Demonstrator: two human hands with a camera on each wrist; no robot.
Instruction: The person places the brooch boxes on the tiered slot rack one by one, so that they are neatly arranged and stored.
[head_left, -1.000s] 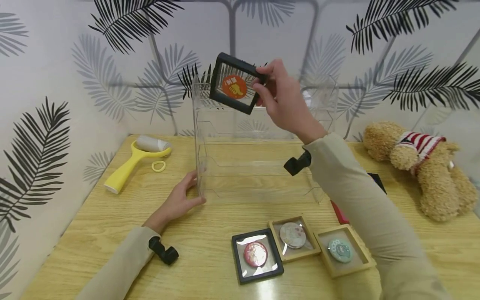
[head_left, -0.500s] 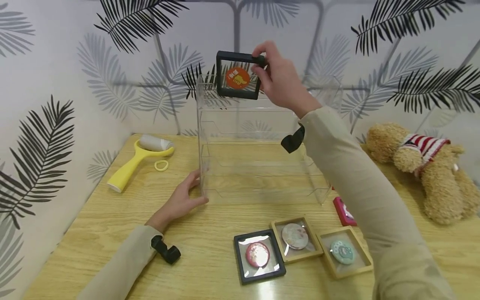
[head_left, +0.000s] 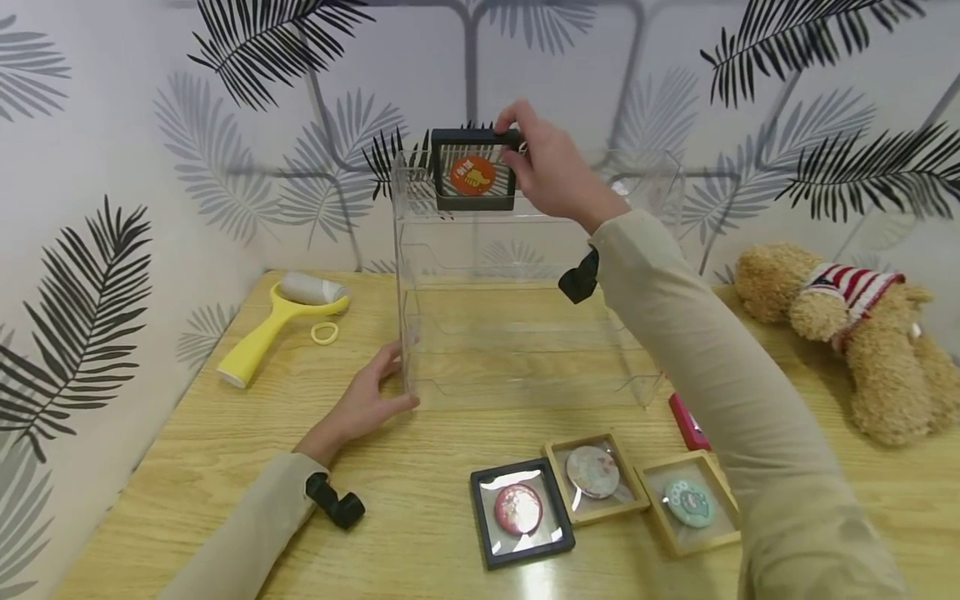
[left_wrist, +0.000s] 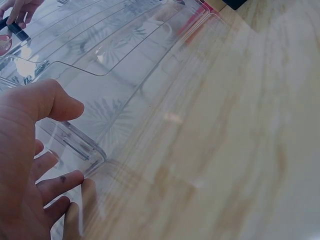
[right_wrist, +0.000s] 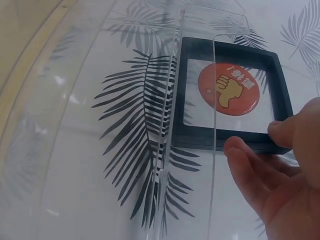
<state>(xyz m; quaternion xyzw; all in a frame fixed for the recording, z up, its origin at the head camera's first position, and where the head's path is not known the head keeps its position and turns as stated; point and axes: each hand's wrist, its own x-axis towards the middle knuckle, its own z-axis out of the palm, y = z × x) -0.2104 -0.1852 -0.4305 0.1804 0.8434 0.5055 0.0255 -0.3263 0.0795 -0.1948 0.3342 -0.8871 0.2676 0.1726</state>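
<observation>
- The clear acrylic shelf rack [head_left: 525,283] stands upright on the wooden table [head_left: 225,467], against the leaf-patterned wall; every place below is given from it.
- Right hand [head_left: 551,171]: raised to the rack's top left corner, forearm sloping up from the lower right in a beige sleeve, wrist bent slightly down. Thumb and fingers pinch the right edge of the black display frame [head_left: 474,169] — a firm grip, fingertips [right_wrist: 240,155] curled onto the frame's border in the right wrist view.
- That frame holds an orange badge [right_wrist: 228,90] with a thumbs-up. It sits upright at the rack's top tier, behind the clear front edge; whether its lower edge rests on the tier I cannot tell.
- Left hand [head_left: 367,398]: low at the rack's front left foot, forearm lying along the table. Its thumb [left_wrist: 47,100] presses the rack's side wall and the fingers lie spread against the bottom corner — relaxed and straight, bracing rather than grasping.
- In front of the rack lie three more framed badges in a row: a black-framed pink one [head_left: 520,511], a wooden-framed pale one [head_left: 594,475] and a wooden-framed green one [head_left: 687,502].
- Left of the rack, well apart: a yellow lint roller [head_left: 273,321] with a yellow hair tie [head_left: 325,333] just beside it.
- Right of the rack: a plush dog [head_left: 847,333] in a striped top.
</observation>
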